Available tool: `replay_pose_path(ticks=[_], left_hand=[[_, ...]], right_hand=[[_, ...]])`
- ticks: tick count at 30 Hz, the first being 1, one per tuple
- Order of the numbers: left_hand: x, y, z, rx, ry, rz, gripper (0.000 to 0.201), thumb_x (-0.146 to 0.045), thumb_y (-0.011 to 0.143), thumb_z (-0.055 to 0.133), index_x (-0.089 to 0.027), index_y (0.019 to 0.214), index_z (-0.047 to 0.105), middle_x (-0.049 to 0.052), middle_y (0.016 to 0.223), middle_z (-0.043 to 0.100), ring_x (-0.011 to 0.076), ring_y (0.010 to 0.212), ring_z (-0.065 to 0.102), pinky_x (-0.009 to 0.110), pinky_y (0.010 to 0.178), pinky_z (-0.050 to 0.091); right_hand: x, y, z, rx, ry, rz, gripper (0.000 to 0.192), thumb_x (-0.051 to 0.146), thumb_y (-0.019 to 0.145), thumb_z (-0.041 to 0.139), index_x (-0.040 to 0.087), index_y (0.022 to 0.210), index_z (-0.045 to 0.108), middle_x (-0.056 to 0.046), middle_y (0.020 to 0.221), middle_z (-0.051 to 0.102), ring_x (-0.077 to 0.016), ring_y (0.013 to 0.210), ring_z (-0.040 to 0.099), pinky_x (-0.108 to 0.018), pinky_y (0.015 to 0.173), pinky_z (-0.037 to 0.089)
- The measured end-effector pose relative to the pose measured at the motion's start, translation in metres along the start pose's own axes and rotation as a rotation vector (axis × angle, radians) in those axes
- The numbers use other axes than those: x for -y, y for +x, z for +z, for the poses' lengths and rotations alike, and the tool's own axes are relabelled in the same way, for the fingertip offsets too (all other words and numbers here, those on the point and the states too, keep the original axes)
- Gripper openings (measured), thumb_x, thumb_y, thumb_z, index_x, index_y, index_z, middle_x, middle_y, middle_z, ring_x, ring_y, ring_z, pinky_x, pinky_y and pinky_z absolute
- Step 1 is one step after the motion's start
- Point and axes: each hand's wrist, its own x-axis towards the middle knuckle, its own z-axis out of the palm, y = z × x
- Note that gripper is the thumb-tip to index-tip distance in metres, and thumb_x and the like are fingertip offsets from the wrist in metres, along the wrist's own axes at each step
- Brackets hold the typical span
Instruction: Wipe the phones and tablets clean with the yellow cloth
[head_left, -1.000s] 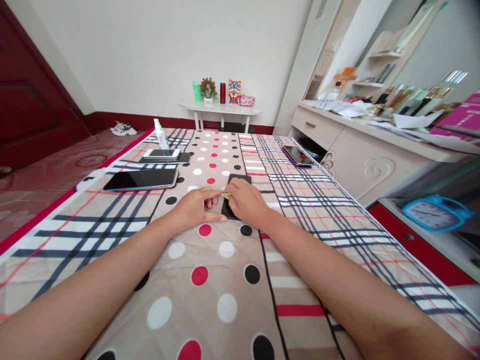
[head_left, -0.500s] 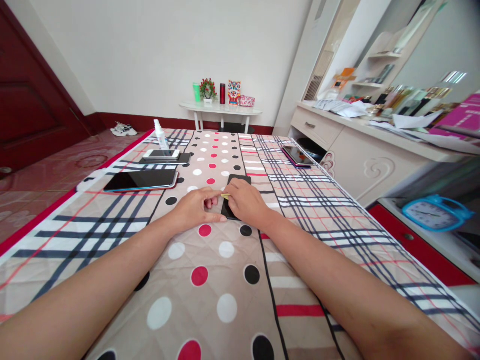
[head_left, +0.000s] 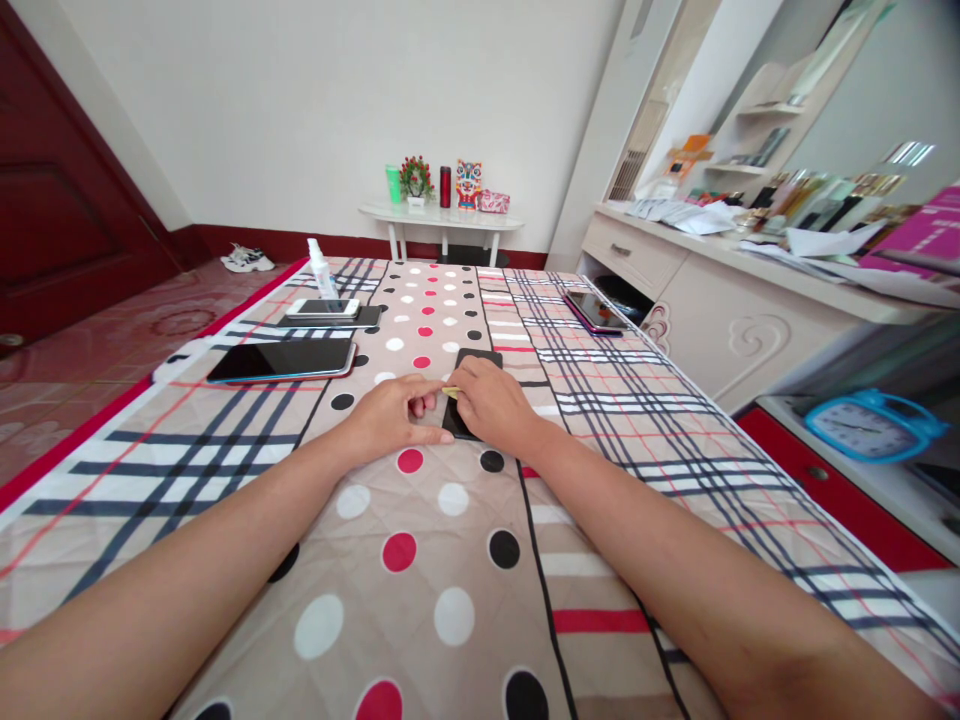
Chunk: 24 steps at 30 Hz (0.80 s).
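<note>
Phone, black and face up, lies flat near the middle of the bed, on the dotted band of the quilt, and both of your hands meet at its near left edge. Your right hand rests on top of its near half, fingers curled, pinching a small yellow tab between thumb and forefinger just at the phone's left edge. Your left hand lies on the quilt touching the phone's left side, thumb stretched along the cloth toward its near corner and fingers bent in toward the tab; whether they grip the tab or only touch it, you cannot tell from here.

Farther out toward the left edge of the bed, a large dark tablet lies flat. Beyond it, a white phone sits on a dark slab, with a small spray bottle upright just behind them. Toward the right edge, well apart from your hands, another phone with a pink rim lies face up.

Off the bed on the right, a blue alarm clock stands on a low red-fronted ledge. Against the far wall, a small white table carries a few ornaments.
</note>
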Motion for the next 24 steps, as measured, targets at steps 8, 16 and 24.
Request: replay_pose_path(ticks=[8, 16, 24], left_hand=[[-0.0004, -0.0003, 0.0004, -0.005, -0.016, 0.008, 0.041, -0.051, 0.066, 0.076, -0.018, 0.084, 0.059, -0.002, 0.079, 0.052, 0.0128, 0.068, 0.050, 0.027, 0.063, 0.041], [0.0016, -0.0001, 0.0004, -0.002, -0.004, 0.014, 0.044, -0.052, 0.066, 0.076, -0.018, 0.091, 0.062, -0.002, 0.080, 0.054, 0.0135, 0.068, 0.051, 0.027, 0.064, 0.041], [0.0020, 0.0004, 0.0010, -0.003, -0.007, 0.010, 0.045, -0.052, 0.066, 0.075, -0.018, 0.093, 0.063, -0.001, 0.080, 0.054, 0.0135, 0.069, 0.051, 0.027, 0.063, 0.042]], right_hand=[[0.0002, 0.0005, 0.0003, -0.004, -0.017, -0.007, 0.020, 0.009, 0.084, 0.044, 0.015, 0.092, 0.061, -0.008, 0.093, 0.057, -0.0199, 0.087, 0.049, -0.030, 0.071, 0.036], [0.0008, 0.0009, 0.0000, -0.001, -0.021, -0.005, 0.020, 0.009, 0.083, 0.044, 0.015, 0.092, 0.062, -0.008, 0.093, 0.057, -0.0199, 0.087, 0.049, -0.030, 0.070, 0.035], [0.0013, 0.0008, -0.0002, 0.006, -0.011, 0.006, 0.019, 0.010, 0.084, 0.044, 0.015, 0.091, 0.061, -0.008, 0.094, 0.057, -0.0198, 0.087, 0.048, -0.031, 0.071, 0.035]])
